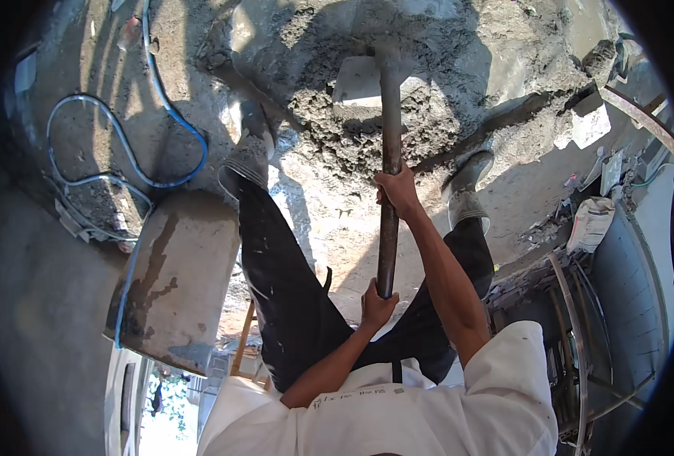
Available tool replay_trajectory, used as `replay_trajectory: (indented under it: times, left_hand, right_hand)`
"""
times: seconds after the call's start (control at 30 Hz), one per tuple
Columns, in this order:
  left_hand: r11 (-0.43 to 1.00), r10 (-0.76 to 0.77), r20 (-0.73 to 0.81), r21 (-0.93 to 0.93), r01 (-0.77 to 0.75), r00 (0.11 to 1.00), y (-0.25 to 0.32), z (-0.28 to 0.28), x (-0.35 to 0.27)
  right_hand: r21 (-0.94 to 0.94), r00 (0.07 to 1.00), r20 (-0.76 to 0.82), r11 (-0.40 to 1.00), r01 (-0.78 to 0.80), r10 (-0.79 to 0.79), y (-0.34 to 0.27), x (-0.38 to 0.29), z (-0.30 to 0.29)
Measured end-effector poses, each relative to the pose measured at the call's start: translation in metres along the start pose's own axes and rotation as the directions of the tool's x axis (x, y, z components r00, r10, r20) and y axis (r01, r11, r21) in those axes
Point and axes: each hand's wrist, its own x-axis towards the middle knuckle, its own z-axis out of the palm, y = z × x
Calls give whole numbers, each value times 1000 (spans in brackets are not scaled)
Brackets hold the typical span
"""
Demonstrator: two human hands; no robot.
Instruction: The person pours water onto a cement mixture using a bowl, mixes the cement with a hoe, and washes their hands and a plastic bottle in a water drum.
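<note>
Both my hands grip the long shaft of a hoe (pixel 391 131). My left hand (pixel 378 306) is wrapped around the butt end, near my thighs. Farther up the shaft, my right hand (pixel 397 191) is closed around its middle. The flat pale metal blade (pixel 358 82) is at the far end, against a heap of wet grey mortar (pixel 342 139). Lumpy mix lies along the blade's near edge. My boots, left (pixel 251 151) and right (pixel 469 185), are planted apart on either side of the heap.
A blue hose (pixel 200 148) loops over the ground at left and runs to a large grey drum (pixel 191 273). A concrete block (pixel 590 121) sits at right. Beyond it are a white sack (pixel 590 224), rubble and a curved metal bar (pixel 642 117).
</note>
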Motion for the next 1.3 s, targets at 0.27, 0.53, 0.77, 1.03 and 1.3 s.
replay_trajectory:
  times: [0.27, 0.53, 0.77, 1.03, 1.3]
  left_hand:
    - [990, 135, 167, 26, -141, 977, -47, 15, -34]
    - [926, 275, 186, 213, -312, 943, 118, -19, 91]
    - [975, 1, 316, -213, 70, 949, 83, -4, 117]
    - [730, 359, 105, 588, -349, 928, -67, -65, 13]
    - [706, 187, 255, 637, -310, 949, 149, -21, -49]
  right_hand:
    - [-88, 972, -212, 989, -120, 100, 56, -32, -53]
    - [141, 915, -198, 914, 381, -351, -139, 23, -58]
    - [-78, 972, -179, 987, 138, -150, -34, 132, -35]
    - [460, 983, -141, 887, -39, 116, 75, -41, -41]
    - [210, 895, -358, 912, 353, -264, -11, -74, -154]
